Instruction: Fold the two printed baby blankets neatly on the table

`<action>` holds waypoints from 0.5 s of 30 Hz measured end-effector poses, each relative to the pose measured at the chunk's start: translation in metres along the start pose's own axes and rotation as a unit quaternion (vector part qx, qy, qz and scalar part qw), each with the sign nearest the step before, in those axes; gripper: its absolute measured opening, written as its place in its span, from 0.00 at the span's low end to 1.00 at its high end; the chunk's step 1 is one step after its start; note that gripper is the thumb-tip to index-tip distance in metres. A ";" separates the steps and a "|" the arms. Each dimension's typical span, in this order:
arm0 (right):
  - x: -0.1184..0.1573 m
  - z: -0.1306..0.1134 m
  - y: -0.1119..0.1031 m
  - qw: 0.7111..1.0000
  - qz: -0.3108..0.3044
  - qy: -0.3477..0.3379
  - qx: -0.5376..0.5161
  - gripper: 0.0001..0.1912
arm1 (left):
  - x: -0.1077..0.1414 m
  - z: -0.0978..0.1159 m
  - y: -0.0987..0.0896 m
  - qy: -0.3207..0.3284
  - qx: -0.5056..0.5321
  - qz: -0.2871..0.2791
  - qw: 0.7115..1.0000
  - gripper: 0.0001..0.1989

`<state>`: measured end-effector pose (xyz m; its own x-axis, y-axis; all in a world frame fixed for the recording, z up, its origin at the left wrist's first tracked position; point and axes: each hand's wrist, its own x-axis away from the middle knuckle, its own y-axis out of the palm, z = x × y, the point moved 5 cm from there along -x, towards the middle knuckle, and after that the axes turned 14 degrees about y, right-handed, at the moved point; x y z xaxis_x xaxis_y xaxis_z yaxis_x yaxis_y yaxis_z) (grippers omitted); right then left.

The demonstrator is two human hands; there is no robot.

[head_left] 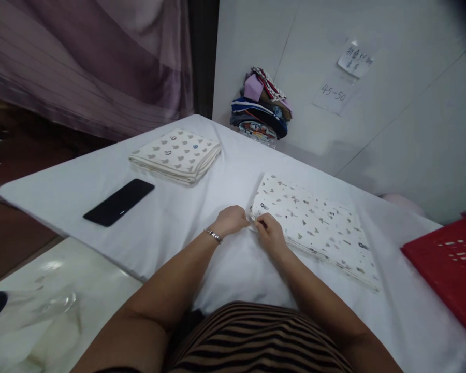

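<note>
Apparently one piece is done — the folded cloth (pixel 178 151) at the left lies squared in thick layers — while the printed cloth (pixel 314 220), flat before the person, looks only partly finished, its near left corner seemingly unsettled. The left hand (pixel 232 219) and right hand (pixel 270 232) meet at that corner, fingertips pinched on its edge. Around them spreads a white-covered table (pixel 235 168) with a black phone (pixel 119 202); a clothes pile (pixel 260 106) stands by the pale wall (pixel 252 31), a purple curtain (pixel 101 57) hangs left, something red (pixel 446 264) sits right
</note>
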<state>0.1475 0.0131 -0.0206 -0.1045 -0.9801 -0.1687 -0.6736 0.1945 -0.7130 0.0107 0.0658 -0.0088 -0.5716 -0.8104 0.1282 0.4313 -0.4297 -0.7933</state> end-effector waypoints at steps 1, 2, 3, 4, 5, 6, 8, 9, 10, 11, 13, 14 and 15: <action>0.000 0.000 0.000 1.000 0.001 -0.001 0.000 0.06 | 0.000 0.000 0.000 0.002 0.008 0.000 1.000 0.07; 0.000 0.000 0.000 1.000 0.001 -0.003 0.002 0.06 | -0.001 -0.001 0.000 0.003 0.027 0.002 1.000 0.06; 0.001 -0.001 0.000 1.000 0.003 -0.007 0.007 0.06 | -0.001 -0.003 -0.001 0.003 0.053 0.005 0.999 0.06; 0.001 -0.002 0.000 1.000 0.003 -0.013 0.015 0.06 | -0.001 -0.005 -0.002 -0.001 0.080 0.011 0.997 0.06; 0.001 -0.004 0.000 0.999 0.001 -0.021 0.027 0.06 | -0.001 -0.008 -0.004 -0.006 0.103 0.015 0.995 0.07; 0.001 -0.005 0.001 0.999 -0.005 -0.029 0.045 0.06 | -0.001 -0.010 -0.004 -0.009 0.118 0.014 0.993 0.07; 0.002 -0.008 0.004 0.995 -0.018 -0.042 0.089 0.06 | -0.002 -0.014 -0.004 -0.016 0.127 -0.001 0.992 0.07; 0.002 -0.009 0.005 0.993 -0.024 -0.046 0.109 0.07 | -0.002 -0.015 -0.003 -0.019 0.126 -0.009 0.992 0.07; 0.003 -0.010 0.007 0.991 -0.026 -0.049 0.125 0.08 | -0.002 -0.016 -0.001 -0.019 0.127 -0.016 0.992 0.07; 0.003 -0.011 0.007 0.989 -0.024 -0.052 0.136 0.08 | -0.002 -0.017 0.000 -0.018 0.129 -0.020 0.991 0.07; 0.003 -0.012 0.008 0.988 -0.019 -0.056 0.145 0.09 | -0.003 -0.019 0.002 -0.010 0.143 -0.020 0.989 0.07; 0.004 -0.013 0.008 0.987 -0.019 -0.058 0.148 0.08 | -0.003 -0.019 0.003 -0.006 0.150 -0.020 0.988 0.07; 0.004 -0.013 0.009 0.986 -0.022 -0.060 0.151 0.08 | -0.003 -0.020 0.004 -0.003 0.156 -0.022 0.988 0.06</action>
<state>0.1316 0.0104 -0.0193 0.0192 -0.9797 -0.1995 -0.4245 0.1727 -0.8888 0.0004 0.0747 -0.0242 -0.5900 -0.7909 0.1627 0.6010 -0.5646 -0.5657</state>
